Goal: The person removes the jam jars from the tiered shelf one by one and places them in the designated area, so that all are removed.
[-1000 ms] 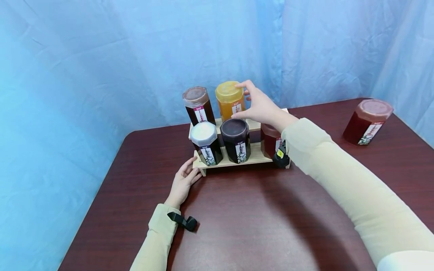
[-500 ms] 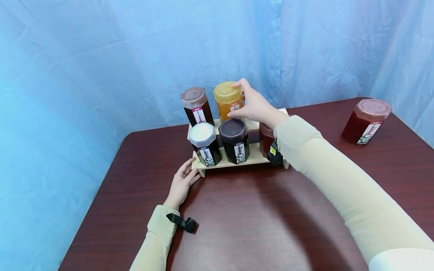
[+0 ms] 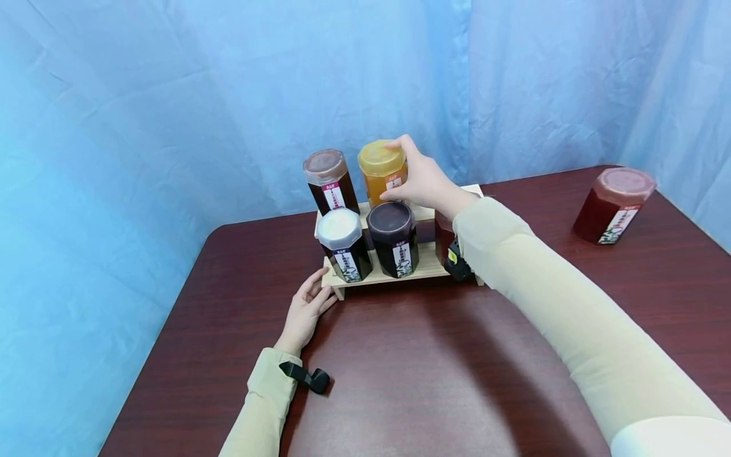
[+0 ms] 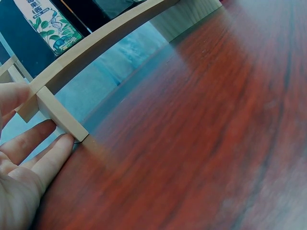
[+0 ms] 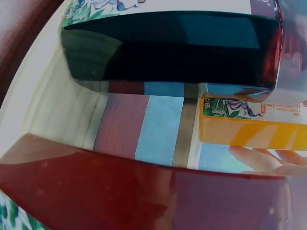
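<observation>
A two-tier wooden rack [image 3: 431, 269] bears several octagonal jars. My right hand [image 3: 425, 181] reaches over the front row and holds the yellow jar [image 3: 377, 183] on the rear tier, index finger at its lid and thumb lower down. In the right wrist view, fingertips [image 5: 259, 159] lie against that jar's side. My left hand [image 3: 302, 314] holds the rack's front left corner. In the left wrist view, its fingers [image 4: 57, 155] touch the rack's leg [image 4: 62, 115]. Left of the yellow jar stands a dark brown jar [image 3: 328, 184].
The front tier carries a white-lidded jar [image 3: 342, 244], a black-lidded jar [image 3: 393, 238] and a red jar [image 3: 444, 238] partly hidden by my right wrist. Another red jar [image 3: 610, 206] stands on the table [image 3: 400, 368] far right. Blue curtain [image 3: 257, 95] hangs behind.
My right hand has moved slightly left and its fingers have closed in around the yellow jar. My left hand stays at the rack's corner. The whole view has shifted a little.
</observation>
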A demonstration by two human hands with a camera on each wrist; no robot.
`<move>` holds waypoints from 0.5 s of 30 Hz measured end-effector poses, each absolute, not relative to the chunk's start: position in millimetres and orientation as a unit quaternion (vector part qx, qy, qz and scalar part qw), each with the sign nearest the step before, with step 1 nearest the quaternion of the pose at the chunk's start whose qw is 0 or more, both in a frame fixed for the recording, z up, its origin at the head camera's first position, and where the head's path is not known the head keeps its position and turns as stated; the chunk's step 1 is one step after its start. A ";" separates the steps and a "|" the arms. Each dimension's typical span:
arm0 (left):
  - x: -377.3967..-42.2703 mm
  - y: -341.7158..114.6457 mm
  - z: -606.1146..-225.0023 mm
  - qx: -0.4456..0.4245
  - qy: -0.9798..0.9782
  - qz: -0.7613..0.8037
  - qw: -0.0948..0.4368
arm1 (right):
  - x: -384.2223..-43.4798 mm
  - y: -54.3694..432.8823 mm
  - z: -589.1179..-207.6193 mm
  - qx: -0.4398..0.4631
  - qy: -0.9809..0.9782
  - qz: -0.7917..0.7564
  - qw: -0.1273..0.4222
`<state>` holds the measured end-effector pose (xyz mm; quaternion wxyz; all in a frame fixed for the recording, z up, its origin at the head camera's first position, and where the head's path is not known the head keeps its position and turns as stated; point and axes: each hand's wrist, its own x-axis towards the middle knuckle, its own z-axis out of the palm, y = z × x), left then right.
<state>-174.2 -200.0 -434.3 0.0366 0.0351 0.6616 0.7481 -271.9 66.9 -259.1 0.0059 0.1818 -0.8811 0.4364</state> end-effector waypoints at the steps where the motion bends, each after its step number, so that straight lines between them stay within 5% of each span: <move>1: -174.1 -199.9 -434.1 0.036 0.661 0.749 0.037 | -272.0 66.8 -259.3 0.181 -0.881 0.437 0.005; 15: -174.8 -199.7 -434.5 0.034 0.664 0.746 0.039 | -271.6 67.3 -260.9 0.180 -0.878 0.444 0.016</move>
